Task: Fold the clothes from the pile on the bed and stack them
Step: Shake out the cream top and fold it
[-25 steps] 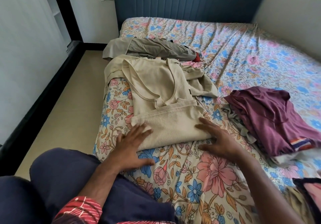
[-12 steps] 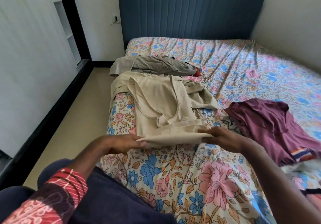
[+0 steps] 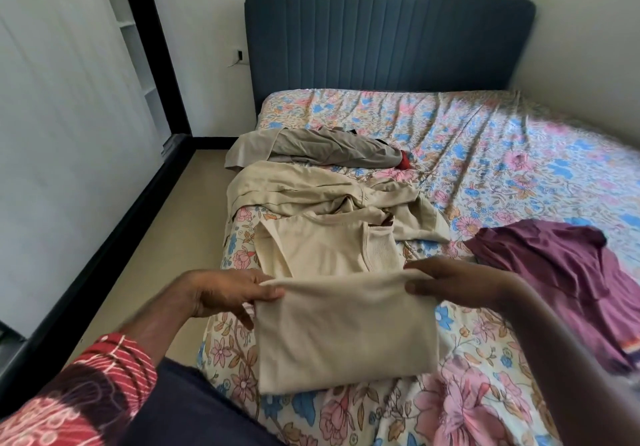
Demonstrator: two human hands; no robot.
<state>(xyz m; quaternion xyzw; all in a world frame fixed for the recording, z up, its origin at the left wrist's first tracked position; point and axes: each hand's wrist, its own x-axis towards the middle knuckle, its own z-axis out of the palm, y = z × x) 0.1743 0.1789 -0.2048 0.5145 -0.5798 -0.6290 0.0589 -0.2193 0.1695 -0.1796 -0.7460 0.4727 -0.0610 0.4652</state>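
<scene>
- Nearest the viewer, at 7 o'clock: a red patterned sleeve point(image 3: 86, 386) on the left arm, above a dark navy fabric point(image 3: 194, 407) at the bed's near edge.
- Centre, foreground: the beige top point(image 3: 343, 331), folded over so that its upper fold is lifted off the bed point(image 3: 450, 407) while the lower edge lies on the floral sheet; its far part, with the ribbed neckline, lies flat on the sheet just behind the fold.
- Left hand point(image 3: 221, 293), at 9 o'clock of the fold: grip closed on the left corner of the beige top, thumb above the cloth and fingers curled beneath.
- Right hand point(image 3: 457, 283), at 3 o'clock of the fold: grip pinching the right corner of the same fold, fingers curled round the fabric.
- At 3 o'clock, just beside the right forearm: a maroon garment point(image 3: 561, 279), crumpled, on the sheet.
- At 12 o'clock, touching the far edge of the beige top: a rumpled beige garment point(image 3: 311, 189).
- Beyond it: a grey-brown garment point(image 3: 311, 149), with a small red item point(image 3: 404, 161) at its right end.
- Farthest: the blue padded headboard point(image 3: 388, 40) against the wall.
</scene>
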